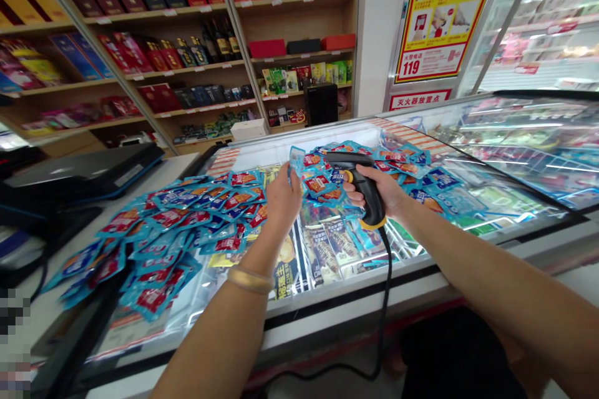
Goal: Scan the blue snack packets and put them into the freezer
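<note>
My left hand (284, 196) is closed on a small blue snack packet (296, 158), held up by its edge above the glass freezer top. In my right hand (374, 190) is a black and yellow barcode scanner (367, 196), fingers wrapped round its handle. The scanner's head points left, toward the packet, a short gap away. From the handle's end a black cable (386, 299) hangs over the front edge. To the left of my hands lies a big heap of blue and red snack packets (187, 212); more packets (322, 184) lie behind and between my hands.
Beneath is a chest freezer (327, 305) with a glass top and ice creams (337, 240) inside. At left stands a black checkout machine (103, 168) on a counter. Shelves of boxes and bottles (219, 40) line the back, and a fire-safety poster (444, 12) hangs on the wall.
</note>
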A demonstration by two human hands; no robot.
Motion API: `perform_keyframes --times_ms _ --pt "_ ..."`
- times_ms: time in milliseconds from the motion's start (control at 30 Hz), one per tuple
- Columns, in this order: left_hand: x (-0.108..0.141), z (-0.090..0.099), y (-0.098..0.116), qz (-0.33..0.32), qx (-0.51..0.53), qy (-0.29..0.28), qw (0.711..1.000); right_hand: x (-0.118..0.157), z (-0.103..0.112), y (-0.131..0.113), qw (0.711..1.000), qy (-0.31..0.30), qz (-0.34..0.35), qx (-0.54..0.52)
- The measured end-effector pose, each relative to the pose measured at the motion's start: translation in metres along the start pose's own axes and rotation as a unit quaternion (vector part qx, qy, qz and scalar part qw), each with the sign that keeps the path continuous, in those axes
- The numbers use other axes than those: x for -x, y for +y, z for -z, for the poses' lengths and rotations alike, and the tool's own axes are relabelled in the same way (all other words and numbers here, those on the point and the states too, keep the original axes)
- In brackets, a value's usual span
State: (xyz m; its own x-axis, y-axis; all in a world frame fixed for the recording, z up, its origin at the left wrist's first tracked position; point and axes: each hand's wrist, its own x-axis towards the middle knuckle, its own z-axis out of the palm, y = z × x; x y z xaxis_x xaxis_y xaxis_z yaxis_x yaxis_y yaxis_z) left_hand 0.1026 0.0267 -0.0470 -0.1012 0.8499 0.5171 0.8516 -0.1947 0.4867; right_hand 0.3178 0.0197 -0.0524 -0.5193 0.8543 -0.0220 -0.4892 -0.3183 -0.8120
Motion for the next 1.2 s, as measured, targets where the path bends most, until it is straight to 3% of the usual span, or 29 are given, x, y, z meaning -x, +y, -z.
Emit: perform_keyframes --times_ms 133,267,367,500,600,733,867,967,1067,1200 --pt "-0.011 0.044 -0.028 -0.017 -0.038 0.06 0.997 -0.011 -0.022 0.009 1.0 -0.016 -0.011 -0.021" --pt "-0.016 0.096 -0.075 -0.029 -0.101 0.1 0.989 -0.031 -0.056 0.026 0.997 -0.041 -0.036 -0.049" --pt "-0.013 0.125 -0.111 -0.008 -0.192 0.077 0.978 -0.048 -0.083 0.043 0.994 -0.071 -0.06 -0.064" --pt "-0.003 0.136 -0.144 0.053 -0.282 -0.018 0.958 -0.065 -0.11 0.065 0.987 -0.097 -0.103 -0.079" --pt "0.004 0.135 -0.149 0.056 -0.272 -0.043 0.96 -0.069 -0.12 0.074 0.984 -0.1 -0.128 -0.079" --pt "0.008 0.133 -0.135 0.035 -0.251 0.014 0.967 -0.067 -0.117 0.075 0.985 -0.088 -0.127 -0.077" --pt "0.005 0.121 -0.11 -0.008 -0.194 0.052 0.98 -0.062 -0.102 0.059 0.991 -0.069 -0.098 -0.066" --pt "0.002 0.095 -0.084 -0.06 -0.122 0.031 0.99 -0.053 -0.081 0.039 0.996 -0.053 -0.061 -0.05" --pt "0.002 0.057 -0.053 -0.086 -0.057 -0.015 0.995 -0.04 -0.051 0.018 0.998 -0.027 -0.02 -0.045" --pt "0.008 0.009 -0.011 -0.084 -0.03 -0.125 0.988 -0.02 -0.012 -0.003 0.998 0.031 0.0 -0.055"
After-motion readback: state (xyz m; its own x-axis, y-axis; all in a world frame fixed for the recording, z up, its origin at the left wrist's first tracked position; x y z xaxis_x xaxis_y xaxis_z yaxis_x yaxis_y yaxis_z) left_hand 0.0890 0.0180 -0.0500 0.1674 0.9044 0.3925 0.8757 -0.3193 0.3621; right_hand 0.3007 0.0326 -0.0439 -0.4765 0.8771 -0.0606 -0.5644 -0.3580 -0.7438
